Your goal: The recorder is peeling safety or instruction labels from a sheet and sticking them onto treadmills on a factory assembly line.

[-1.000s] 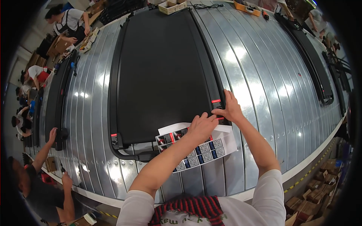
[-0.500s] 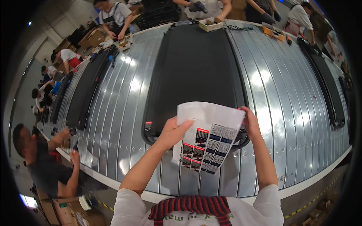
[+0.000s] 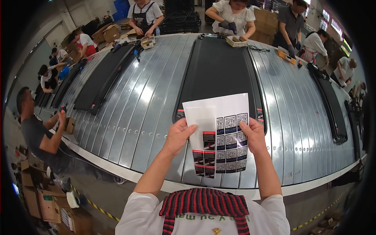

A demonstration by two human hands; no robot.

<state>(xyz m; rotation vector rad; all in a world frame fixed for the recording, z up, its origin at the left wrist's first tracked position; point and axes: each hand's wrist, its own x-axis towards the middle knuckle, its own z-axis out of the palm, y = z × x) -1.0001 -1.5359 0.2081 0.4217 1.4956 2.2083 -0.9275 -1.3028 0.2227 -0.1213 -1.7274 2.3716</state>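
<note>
Two overlapping sticker sheets are held up in front of me, above the near end of a long black treadmill-like deck (image 3: 221, 66). My left hand (image 3: 177, 137) pinches the left edge of the sheet of red-and-black warning stickers (image 3: 197, 117), thumb on its face. My right hand (image 3: 253, 137) grips the right edge of the sheet of square-code stickers (image 3: 234, 103), thumb over its upper right stickers. The warning sheet overlaps the code sheet's left side. Both sheets are upright and hide the deck's near middle; small red labels show at its two near corners.
The decks lie on a wide metal-slatted line (image 3: 156, 98) with a white near edge (image 3: 133, 176). More black decks (image 3: 103, 78) lie left and right. Across stand co-workers, a white parts box (image 3: 237, 42) and a yellow tray (image 3: 286, 56). Another person (image 3: 37, 129) works at left.
My right hand has gone from the sheets' outer edge to a thumb-on-top grip. The sheets are straighter, with more code stickers showing. The deck appears farther right as my view shifted.
</note>
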